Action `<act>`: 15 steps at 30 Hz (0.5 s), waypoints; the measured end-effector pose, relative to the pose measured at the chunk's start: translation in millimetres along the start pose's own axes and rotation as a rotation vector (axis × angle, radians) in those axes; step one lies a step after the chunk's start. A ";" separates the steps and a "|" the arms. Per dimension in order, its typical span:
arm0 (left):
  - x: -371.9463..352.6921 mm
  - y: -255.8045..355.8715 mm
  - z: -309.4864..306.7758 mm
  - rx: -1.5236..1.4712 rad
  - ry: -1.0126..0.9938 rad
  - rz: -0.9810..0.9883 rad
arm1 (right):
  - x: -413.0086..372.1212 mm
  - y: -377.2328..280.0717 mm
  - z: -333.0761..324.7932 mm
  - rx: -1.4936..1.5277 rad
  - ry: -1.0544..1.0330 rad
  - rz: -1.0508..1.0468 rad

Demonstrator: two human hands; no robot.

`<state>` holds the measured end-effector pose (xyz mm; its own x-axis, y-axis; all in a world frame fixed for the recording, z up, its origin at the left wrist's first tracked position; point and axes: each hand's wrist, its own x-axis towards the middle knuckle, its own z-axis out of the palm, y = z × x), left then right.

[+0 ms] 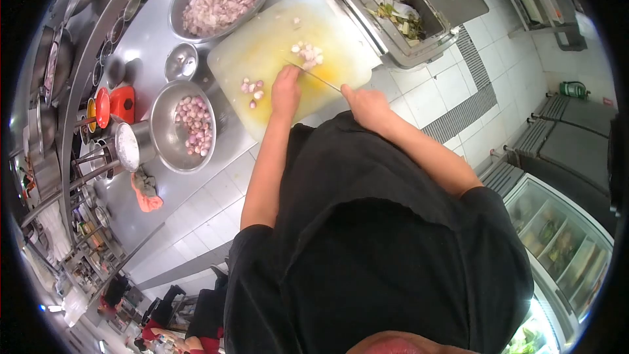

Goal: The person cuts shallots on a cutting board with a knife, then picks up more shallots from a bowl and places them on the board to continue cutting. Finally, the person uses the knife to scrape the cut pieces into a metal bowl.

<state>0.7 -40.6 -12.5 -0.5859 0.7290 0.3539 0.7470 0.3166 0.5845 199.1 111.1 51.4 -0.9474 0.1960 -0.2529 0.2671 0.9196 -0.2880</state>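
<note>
My right hand (367, 106) is wrapped round the handle of a knife (322, 80), its thin blade pointing left across the yellow-stained white cutting board (242, 46). At the blade's tip end is my left hand (286, 90), with its fingers bent together and pressed down on the board. Whatever lies under those fingertips is hidden. Just beyond the blade sits a small pile of cut shallots (310, 56). Several whole peeled shallots (252, 88) lie on the board left of my left hand.
A steel bowl (157, 118) of peeled shallots stands left of the board, near a small steel bowl (181, 61). A large bowl of chopped shallots (226, 0) is at the back. Beyond the board's right side is an open bin (419, 59) with scraps. An orange cloth (145, 193) lies front left.
</note>
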 end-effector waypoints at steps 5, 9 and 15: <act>-0.7 -2.5 0.1 0.022 -0.001 -0.011 | 0.9 -2.0 3.3 -0.007 0.007 0.000; -1.0 0.6 0.7 0.013 0.027 -0.008 | -1.0 1.6 5.1 0.010 0.007 0.001; 0.9 -3.1 0.6 -0.009 0.017 -0.019 | 6.0 -0.8 -1.2 -0.022 -0.034 0.016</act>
<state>-1.9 -40.5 -14.4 -0.6053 0.7126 0.3547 0.7327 0.3248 0.5980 192.9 111.9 51.3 -0.9364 0.1996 -0.2886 0.2780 0.9238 -0.2631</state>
